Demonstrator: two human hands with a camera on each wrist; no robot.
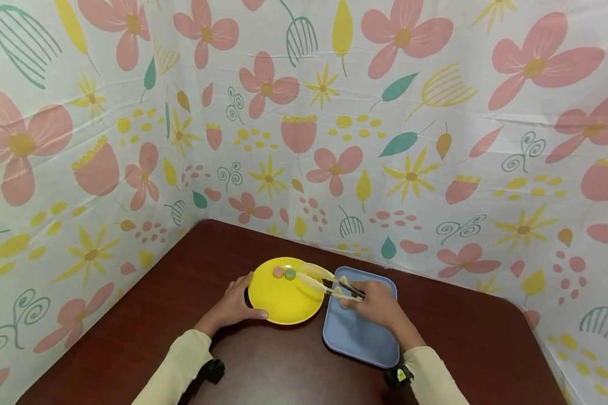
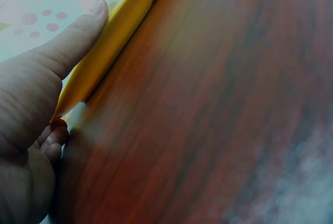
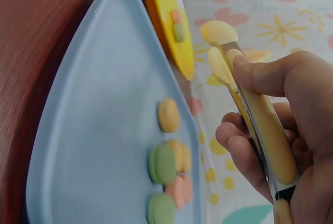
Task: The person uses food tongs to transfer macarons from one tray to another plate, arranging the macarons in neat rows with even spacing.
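Observation:
My left hand point(image 1: 235, 304) holds the near left rim of a round yellow plate point(image 1: 289, 309), with the thumb on one side of the edge in the left wrist view. On the plate, a pink macaron point(image 1: 278, 272) and a green macaron point(image 1: 290, 274) lie side by side near the far edge. My right hand point(image 1: 374, 302) grips a pair of cream-tipped tongs point(image 3: 263, 125), thumb on one arm and fingers round the other. The tong tips are spread, with nothing between them, over the plate's right part near the green macaron.
Right of the plate, under the right hand, lies a blue tray point(image 1: 360, 337). Several yellow, pink and green macarons point(image 3: 162, 164) line one side of it. Both stand on a dark wooden table point(image 1: 263, 365) with a flowered cloth point(image 1: 334, 140) behind.

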